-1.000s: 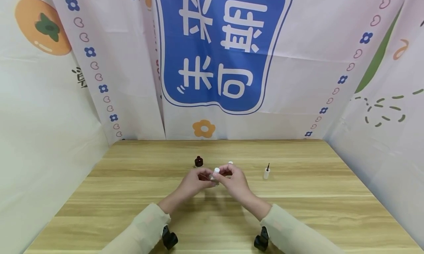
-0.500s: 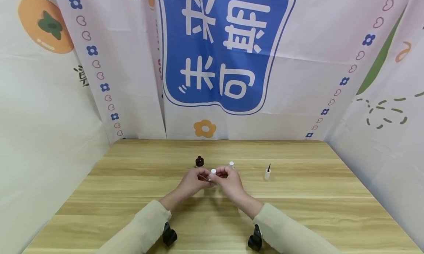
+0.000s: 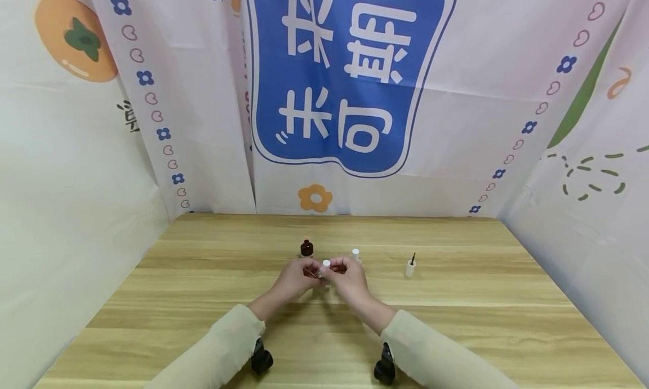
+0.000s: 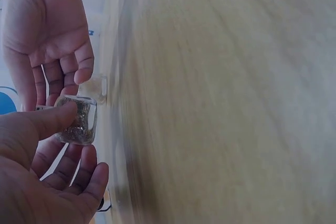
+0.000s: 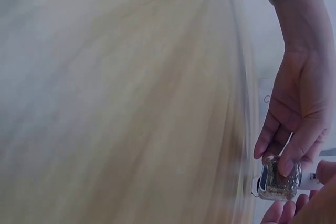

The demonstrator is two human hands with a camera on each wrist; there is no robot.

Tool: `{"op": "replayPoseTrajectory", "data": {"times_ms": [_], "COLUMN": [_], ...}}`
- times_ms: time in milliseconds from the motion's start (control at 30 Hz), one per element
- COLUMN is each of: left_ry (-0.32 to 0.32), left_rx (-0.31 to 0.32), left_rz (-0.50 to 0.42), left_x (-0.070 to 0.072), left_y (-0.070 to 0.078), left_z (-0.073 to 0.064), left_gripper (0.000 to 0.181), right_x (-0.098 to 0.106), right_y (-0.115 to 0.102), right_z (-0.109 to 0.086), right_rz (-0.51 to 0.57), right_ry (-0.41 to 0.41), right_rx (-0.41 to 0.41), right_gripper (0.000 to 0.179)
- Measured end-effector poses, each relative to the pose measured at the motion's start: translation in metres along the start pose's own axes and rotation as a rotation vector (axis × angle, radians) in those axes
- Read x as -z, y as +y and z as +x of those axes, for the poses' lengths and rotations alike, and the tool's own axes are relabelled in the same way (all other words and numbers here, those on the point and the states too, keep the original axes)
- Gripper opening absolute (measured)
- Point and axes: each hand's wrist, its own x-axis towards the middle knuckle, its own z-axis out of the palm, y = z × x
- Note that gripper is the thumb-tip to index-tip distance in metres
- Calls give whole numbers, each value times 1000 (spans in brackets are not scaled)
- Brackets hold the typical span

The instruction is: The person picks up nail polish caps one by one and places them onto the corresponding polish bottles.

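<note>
Between my two hands is a small glitter nail polish bottle [image 4: 79, 121] with a white cap [image 3: 326, 263]. My left hand [image 3: 296, 279] grips the glass body, its thumb pressed on the side, as the right wrist view shows. My right hand [image 3: 351, 280] pinches the white cap from the other side; in the right wrist view its fingertips [image 5: 326, 171] are at the cap. The bottle is held close over the table, cap up.
Behind my left hand stands a dark red nail polish bottle [image 3: 306, 248] with its neck bare. A white-capped bottle [image 3: 356, 254] stands behind my right hand. Farther right, a white cap [image 3: 410, 269] stands with its brush pointing up. Printed cloth [image 3: 456, 141] walls the wooden table [image 3: 203, 299].
My right hand and forearm have moved slightly left, and the white cap between the fingers has shifted a little left. The left hand keeps its grip on the bottle.
</note>
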Motion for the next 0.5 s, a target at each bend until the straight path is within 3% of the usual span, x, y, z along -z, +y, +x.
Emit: {"op": "replayPoseTrajectory", "data": {"times_ms": [500], "left_ry": [58], "left_rx": [-19], "left_rz": [73], "left_x": [-8], "left_y": [-2], "left_z": [2], "left_gripper": [20], "right_x": [-8], "right_y": [7], "right_z": [3], "right_rz": [5], "right_ry": [58], "right_rx": [-7], "right_gripper": [20]}}
